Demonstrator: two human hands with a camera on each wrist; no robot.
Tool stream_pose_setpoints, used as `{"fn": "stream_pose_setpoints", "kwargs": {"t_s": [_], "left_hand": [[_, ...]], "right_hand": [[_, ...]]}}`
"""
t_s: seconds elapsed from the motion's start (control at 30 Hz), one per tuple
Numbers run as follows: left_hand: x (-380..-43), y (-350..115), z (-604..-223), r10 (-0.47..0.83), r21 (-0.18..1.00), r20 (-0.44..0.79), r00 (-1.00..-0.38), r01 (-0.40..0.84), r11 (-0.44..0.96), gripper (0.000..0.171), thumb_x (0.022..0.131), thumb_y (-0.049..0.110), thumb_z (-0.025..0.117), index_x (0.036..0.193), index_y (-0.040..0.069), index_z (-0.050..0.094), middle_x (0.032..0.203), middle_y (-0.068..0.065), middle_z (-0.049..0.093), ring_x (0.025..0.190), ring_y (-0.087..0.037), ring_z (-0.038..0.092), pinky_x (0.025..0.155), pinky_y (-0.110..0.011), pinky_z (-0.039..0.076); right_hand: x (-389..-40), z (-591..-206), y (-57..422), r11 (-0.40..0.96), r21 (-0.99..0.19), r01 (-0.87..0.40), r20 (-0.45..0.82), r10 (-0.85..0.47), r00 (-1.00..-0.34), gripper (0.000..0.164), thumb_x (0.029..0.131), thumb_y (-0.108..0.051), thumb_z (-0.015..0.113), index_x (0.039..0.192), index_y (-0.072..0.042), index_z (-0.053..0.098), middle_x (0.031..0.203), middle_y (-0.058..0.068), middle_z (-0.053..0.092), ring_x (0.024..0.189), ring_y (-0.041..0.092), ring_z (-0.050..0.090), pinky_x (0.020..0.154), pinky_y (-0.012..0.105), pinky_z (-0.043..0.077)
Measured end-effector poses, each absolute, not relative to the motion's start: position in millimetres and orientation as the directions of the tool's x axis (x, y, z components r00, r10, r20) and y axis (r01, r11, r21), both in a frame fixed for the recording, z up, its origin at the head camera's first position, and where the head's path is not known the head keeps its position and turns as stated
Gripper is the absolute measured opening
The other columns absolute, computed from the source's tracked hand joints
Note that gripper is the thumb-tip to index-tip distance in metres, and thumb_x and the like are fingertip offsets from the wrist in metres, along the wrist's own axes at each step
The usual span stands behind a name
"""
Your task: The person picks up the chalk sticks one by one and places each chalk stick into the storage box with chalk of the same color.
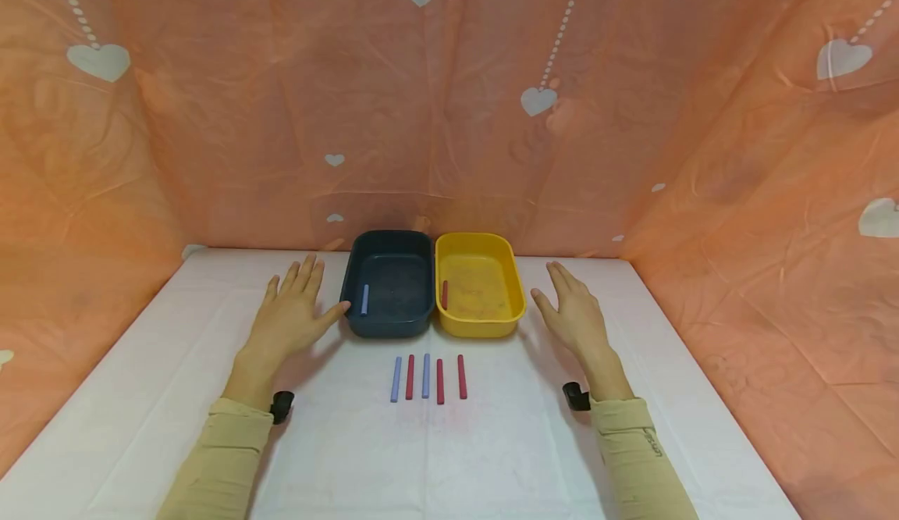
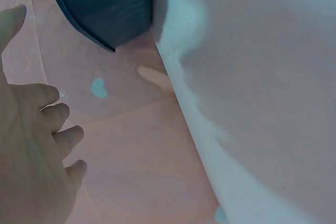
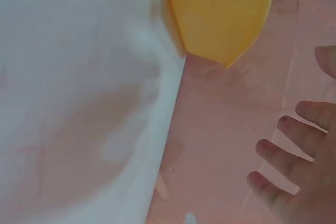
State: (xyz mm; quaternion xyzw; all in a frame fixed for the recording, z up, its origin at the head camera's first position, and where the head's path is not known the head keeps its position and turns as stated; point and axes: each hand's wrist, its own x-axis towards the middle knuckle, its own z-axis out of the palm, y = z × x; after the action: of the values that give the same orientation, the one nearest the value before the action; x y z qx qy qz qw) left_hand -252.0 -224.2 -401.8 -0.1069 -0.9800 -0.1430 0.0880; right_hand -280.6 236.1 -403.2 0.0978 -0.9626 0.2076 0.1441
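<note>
sticks (image 1: pixel 426 375) lie in a row of five at the middle of the white tabletop (image 1: pixel 337 465), pointing toward its far edge and apart from one another. from the left edge's side the order is pale blue, red, pale blue, red, red, with the widest gap before the last. up against the middle of the far edge stand two bins side by side, a dark blue bin (image 1: pixel 389 328) to the left and a yellow bin (image 1: pixel 485 328) to the right. one pale blue stick (image 1: pixel 365 300) is inside the dark blue bin by its left wall, and one red stick (image 1: pixel 445 295) is inside the yellow bin, also by its left wall

the left hand (image 1: pixel 288 321) is released, fingers straight and spread toward the tabletop's far left corner. its thumb reaches to the dark blue bin's left side; whether it touches, i cannot tell. the right hand (image 1: pixel 579 317) is released too, fingers extended, just beside the yellow bin on the side of the tabletop's right edge. tan sleeves (image 1: pixel 225 446) cover both forearms, and behind the far edge hangs an orange curtain (image 1: pixel 435 122) with pale hearts
</note>
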Motion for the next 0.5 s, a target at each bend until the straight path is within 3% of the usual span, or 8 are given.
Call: {"fn": "stream_pose_setpoints", "kwargs": {"t_s": [0.23,0.5], "left_hand": [[-250.2,-207.5,-401.2,0.208,0.251,0.232,-0.950,0.265,0.931,0.091,0.103,0.054,0.055,0.161,-0.009,0.023,0.170,-0.027,0.017,0.155,-0.049,0.017,0.124,-0.067,0.007],[-249.2,-193.2,-407.5,0.252,0.219,0.241,-0.937,0.306,0.927,0.089,0.103,0.052,0.057,0.160,-0.009,0.026,0.168,-0.028,0.021,0.155,-0.048,0.019,0.124,-0.067,0.011]], "right_hand": [[-272.2,-394.2,222.9,0.841,-0.448,-0.302,0.392,-0.119,-0.912,0.059,0.105,-0.030,0.060,0.155,-0.003,0.045,0.157,0.021,0.046,0.141,0.044,0.044,0.117,0.062,0.034],[-260.2,-387.0,198.9,0.723,-0.538,-0.432,0.477,-0.161,-0.864,0.041,0.100,-0.017,0.068,0.136,0.001,0.061,0.130,0.017,0.065,0.106,0.035,0.066,0.088,0.050,0.057]]}}
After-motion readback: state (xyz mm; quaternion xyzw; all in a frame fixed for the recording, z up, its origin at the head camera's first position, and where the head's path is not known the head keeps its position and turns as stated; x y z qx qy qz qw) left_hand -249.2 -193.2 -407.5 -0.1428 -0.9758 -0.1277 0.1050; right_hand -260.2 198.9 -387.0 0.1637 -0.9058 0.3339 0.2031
